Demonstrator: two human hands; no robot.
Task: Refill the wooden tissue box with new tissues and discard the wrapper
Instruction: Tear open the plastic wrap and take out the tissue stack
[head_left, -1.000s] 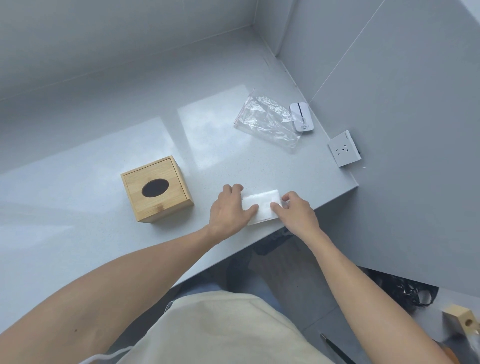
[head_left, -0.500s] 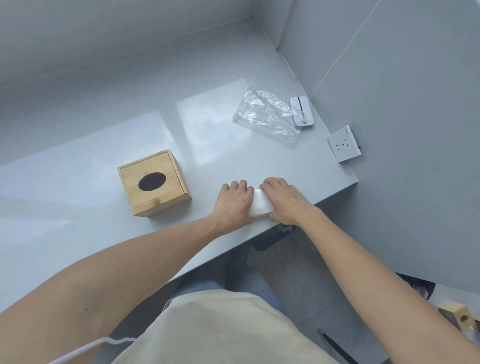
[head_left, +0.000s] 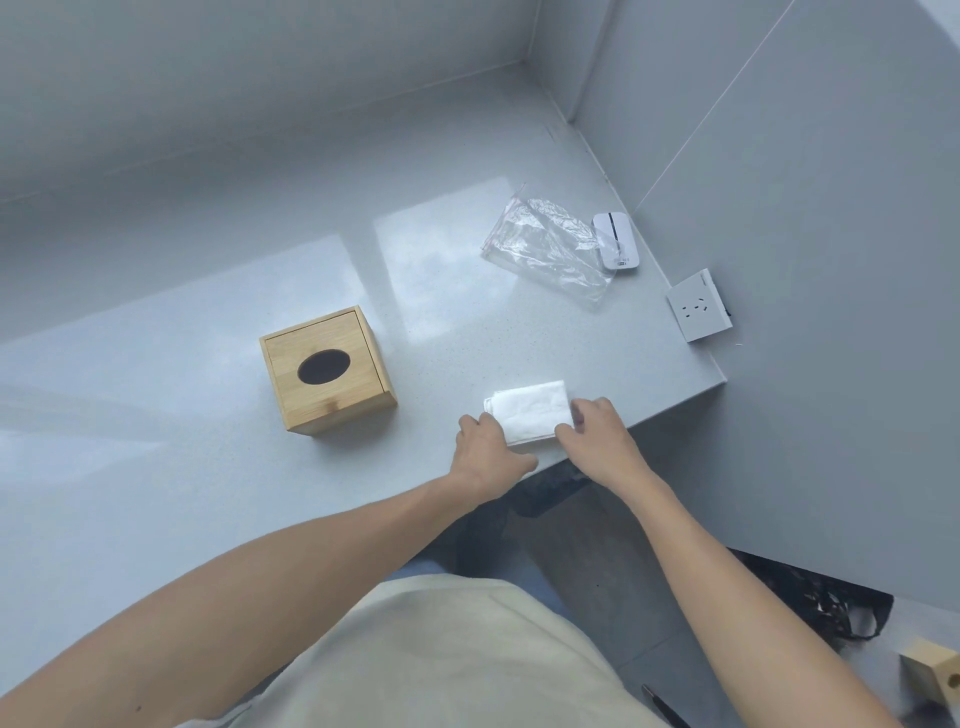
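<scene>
A white stack of tissues (head_left: 530, 410) lies near the front edge of the grey counter (head_left: 156, 467). My left hand (head_left: 485, 452) grips its left end and my right hand (head_left: 597, 434) pinches its right end. The wooden tissue box (head_left: 327, 369) stands upright to the left, a hand's width from the tissues, its dark oval opening facing up. The clear plastic wrapper (head_left: 548, 249) lies flat and crumpled further back on the right.
A small white device (head_left: 615, 241) rests beside the wrapper against the right wall. A white wall socket (head_left: 698, 304) sticks out at the counter's right end. Below the counter are a black mesh item (head_left: 831, 597) and a wooden block (head_left: 935, 675).
My hands, pressed close together over the tissues half a second ago, have moved apart to the stack's two ends, and more of the white stack shows between them.
</scene>
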